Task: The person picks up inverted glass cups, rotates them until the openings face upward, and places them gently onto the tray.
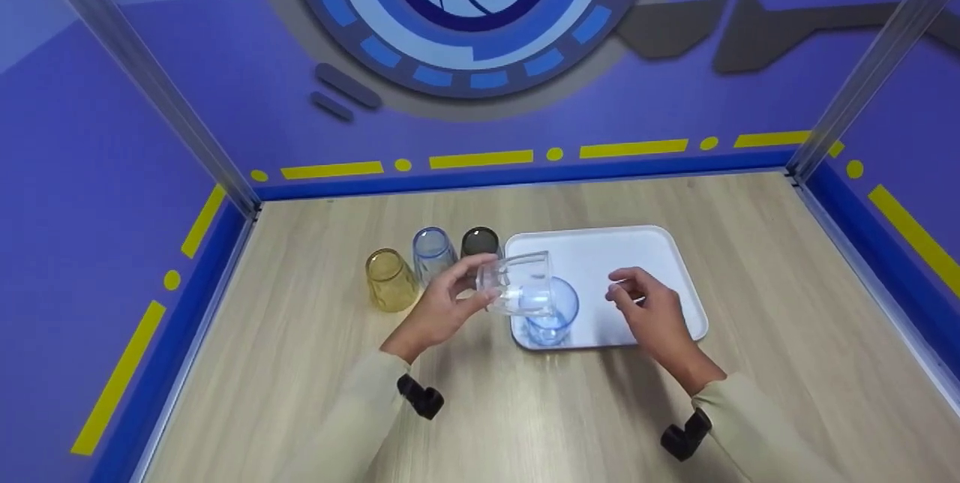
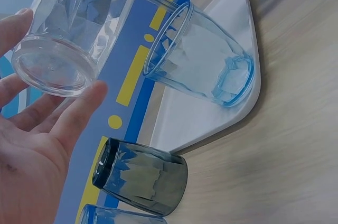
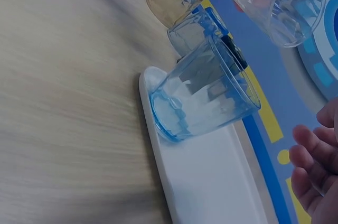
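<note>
My left hand point(image 1: 442, 309) grips a clear glass tumbler point(image 1: 525, 284) by its base end. The tumbler lies tilted on its side in the air, its mouth pointing right. Behind and below it, a light blue glass point(image 2: 206, 60) stands upright on the near left corner of a white tray point(image 1: 600, 250). Over the tray's right part hovers my right hand point(image 1: 651, 312), fingers loosely curled with nothing in them. In the right wrist view its fingers point(image 3: 317, 155) show apart from the blue glass.
Left of the tray, three glasses stand upside down on the wooden table point(image 1: 300, 393): an amber one point(image 1: 391, 280), a blue one point(image 1: 433, 252) and a dark grey one point(image 2: 148, 176). Purple panels point(image 1: 187, 70) wall the table at the back and sides.
</note>
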Demonstrator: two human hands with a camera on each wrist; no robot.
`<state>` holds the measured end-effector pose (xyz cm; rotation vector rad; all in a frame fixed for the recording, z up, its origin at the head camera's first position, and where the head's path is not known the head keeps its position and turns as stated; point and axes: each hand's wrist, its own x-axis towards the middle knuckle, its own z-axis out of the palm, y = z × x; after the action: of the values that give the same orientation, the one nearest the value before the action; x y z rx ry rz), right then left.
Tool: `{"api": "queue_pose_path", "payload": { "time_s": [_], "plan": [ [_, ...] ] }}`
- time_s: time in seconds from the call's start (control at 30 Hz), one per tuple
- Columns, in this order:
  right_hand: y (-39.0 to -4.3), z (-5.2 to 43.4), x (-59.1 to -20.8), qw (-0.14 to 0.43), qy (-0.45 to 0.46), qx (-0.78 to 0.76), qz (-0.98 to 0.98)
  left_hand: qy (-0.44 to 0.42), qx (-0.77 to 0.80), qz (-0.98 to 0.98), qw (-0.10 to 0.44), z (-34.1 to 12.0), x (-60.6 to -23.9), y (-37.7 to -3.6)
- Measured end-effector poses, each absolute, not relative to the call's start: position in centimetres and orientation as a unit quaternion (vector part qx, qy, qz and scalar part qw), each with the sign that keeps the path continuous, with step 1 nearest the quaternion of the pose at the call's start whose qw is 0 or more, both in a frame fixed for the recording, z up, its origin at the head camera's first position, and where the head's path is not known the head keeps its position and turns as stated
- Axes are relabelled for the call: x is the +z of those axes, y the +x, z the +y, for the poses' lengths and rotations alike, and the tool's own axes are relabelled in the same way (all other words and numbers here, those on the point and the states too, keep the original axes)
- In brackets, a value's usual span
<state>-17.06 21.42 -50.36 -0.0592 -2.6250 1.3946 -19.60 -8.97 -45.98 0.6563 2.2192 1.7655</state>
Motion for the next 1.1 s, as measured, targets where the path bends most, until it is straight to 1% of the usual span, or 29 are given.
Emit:
{"api": "queue_pose_path", "payload": {
  "time_s": [0.23, 0.6, 0.83, 1.1],
  "plan": [
    [-17.2, 20.7, -50.3, 0.086, -0.012, 0.477, -0.875, 0.234, 0.599, 0.757, 0.116, -8.6, -46.0, -19.6],
    [-17.1, 19.8, -50.0, 0.067, 0.001, 0.478, -0.876, 0.242, 0.603, 0.751, 0.118, -8.4, -46.0, -19.5],
    [-17.0, 19.4, -49.9, 0.047, 0.003, 0.488, -0.872, 0.242, 0.605, 0.747, 0.132, -8.2, -48.4, -20.5],
    [-17.0, 19.0, -49.9, 0.039, 0.01, 0.499, -0.866, 0.27, 0.603, 0.74, 0.123, -7.7, -48.9, -20.8]
  ]
}}
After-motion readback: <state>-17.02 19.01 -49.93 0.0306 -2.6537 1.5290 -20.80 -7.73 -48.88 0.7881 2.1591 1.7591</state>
